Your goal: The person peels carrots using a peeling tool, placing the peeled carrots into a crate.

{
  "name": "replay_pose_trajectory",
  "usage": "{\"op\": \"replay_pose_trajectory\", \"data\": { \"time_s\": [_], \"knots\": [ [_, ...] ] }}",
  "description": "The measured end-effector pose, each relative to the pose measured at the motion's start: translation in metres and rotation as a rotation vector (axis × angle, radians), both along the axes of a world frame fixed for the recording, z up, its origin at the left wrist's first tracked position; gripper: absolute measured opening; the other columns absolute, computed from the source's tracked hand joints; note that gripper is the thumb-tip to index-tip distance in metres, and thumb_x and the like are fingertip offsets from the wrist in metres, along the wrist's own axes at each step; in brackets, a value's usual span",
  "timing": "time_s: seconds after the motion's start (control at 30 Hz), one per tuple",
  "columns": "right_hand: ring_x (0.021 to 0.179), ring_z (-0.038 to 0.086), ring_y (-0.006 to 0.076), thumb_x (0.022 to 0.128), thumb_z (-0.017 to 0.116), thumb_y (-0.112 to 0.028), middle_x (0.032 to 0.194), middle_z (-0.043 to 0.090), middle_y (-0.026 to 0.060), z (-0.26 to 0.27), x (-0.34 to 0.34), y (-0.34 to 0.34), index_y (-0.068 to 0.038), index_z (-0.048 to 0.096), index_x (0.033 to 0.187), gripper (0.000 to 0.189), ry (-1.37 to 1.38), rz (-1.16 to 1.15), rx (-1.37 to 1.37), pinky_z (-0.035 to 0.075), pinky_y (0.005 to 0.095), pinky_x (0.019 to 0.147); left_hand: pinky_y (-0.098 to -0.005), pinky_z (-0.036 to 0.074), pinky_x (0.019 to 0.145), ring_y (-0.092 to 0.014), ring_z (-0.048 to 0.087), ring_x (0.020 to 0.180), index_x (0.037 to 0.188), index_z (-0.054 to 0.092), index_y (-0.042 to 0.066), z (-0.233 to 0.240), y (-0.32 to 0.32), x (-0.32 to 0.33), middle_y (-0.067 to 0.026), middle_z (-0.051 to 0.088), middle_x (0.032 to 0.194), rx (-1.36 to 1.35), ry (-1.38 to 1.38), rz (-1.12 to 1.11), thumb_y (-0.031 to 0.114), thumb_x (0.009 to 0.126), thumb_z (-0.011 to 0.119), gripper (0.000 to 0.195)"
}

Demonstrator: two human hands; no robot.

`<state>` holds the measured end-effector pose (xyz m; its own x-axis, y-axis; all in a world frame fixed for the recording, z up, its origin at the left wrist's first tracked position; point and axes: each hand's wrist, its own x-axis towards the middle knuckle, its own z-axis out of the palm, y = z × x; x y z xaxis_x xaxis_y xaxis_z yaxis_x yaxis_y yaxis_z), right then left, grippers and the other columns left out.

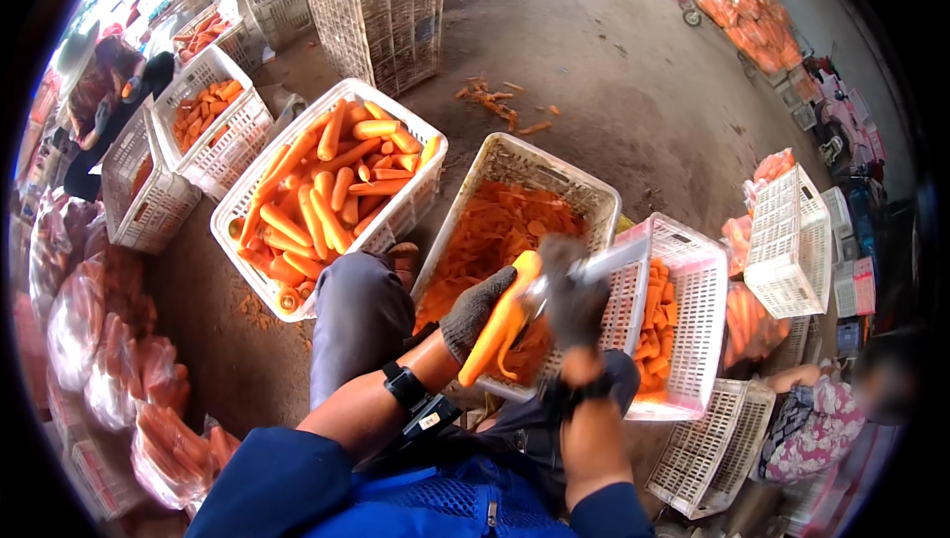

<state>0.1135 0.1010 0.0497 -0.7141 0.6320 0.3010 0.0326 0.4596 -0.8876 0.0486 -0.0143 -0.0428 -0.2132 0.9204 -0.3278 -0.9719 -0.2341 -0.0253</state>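
My left hand [479, 313], in a dark grey knit glove, grips a large carrot [499, 330] over a plastic crate of peelings [545, 154]. A thin strip of peel curls off the carrot's lower side. Close to the carrot's right side, my gloved right hand [575, 293] is blurred and closed around a metal peeler [536, 293], whose shape is hard to make out. Left of the peelings crate, a white crate [430, 144] holds whole carrots [326, 196]. Right of my right hand, another white crate [701, 330] holds short carrot pieces [655, 330].
An upright slatted crate [378, 14] stands beyond the carrots. Peel scraps [493, 101] lie on the floor. Bagged carrots [111, 345] line the left side. A person [813, 419] is at the lower right, near stacked crates [709, 445]; another person [111, 85] is at the upper left.
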Motion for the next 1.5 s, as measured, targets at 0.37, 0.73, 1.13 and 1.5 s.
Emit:
{"op": "replay_pose_trajectory", "data": {
  "time_s": [0.37, 0.73, 1.13, 1.5],
  "knots": [
    [0.080, 0.066, 0.0168, 0.092, 0.068, -0.029, 0.092, 0.071, 0.0101, -0.005, 0.024, 0.032, 0.000, 0.070, 0.097, 0.029, 0.032, -0.298, -0.470, 0.054, 0.0292, 0.072, -0.0335, 0.052, 0.041, -0.026, 0.063, 0.051, 0.109, 0.063, 0.003, 0.023, -0.011, -0.009, -0.0160, 0.066, 0.074, 0.139, -0.001, -0.071, 0.061, 0.092, 0.053, 0.061],
    [0.097, 0.065, 0.0244, 0.094, 0.062, -0.020, 0.090, 0.067, 0.0101, 0.014, 0.014, -0.026, -0.007, 0.062, 0.086, 0.016, 0.171, 0.210, 0.110, 0.053, 0.0366, 0.084, -0.0361, 0.055, 0.085, -0.025, 0.066, 0.094, 0.131, 0.053, 0.006, 0.026, -0.005, 0.001, -0.0120, 0.065, 0.114, 0.505, -0.169, -0.054, 0.045, 0.102, 0.046, 0.049],
    [0.080, 0.070, 0.0226, 0.094, 0.064, -0.026, 0.095, 0.072, 0.0155, -0.001, 0.004, 0.036, 0.003, 0.069, 0.096, 0.029, 0.158, 0.000, -0.970, 0.058, 0.0308, 0.073, -0.0267, 0.045, 0.039, -0.020, 0.060, 0.050, 0.119, 0.060, 0.007, 0.023, -0.009, -0.003, -0.0138, 0.068, 0.081, 0.288, -0.079, -0.214, 0.054, 0.096, 0.053, 0.054],
    [0.083, 0.068, 0.0217, 0.099, 0.057, -0.033, 0.090, 0.069, 0.0114, -0.005, 0.025, 0.033, 0.000, 0.066, 0.098, 0.034, 0.318, -0.148, -0.920, 0.058, 0.0341, 0.074, -0.0398, 0.059, 0.067, -0.030, 0.070, 0.077, 0.120, 0.058, -0.003, 0.036, -0.010, -0.002, -0.0185, 0.068, 0.094, 0.024, 0.219, -0.138, 0.046, 0.087, 0.063, 0.059]
  ]
}}
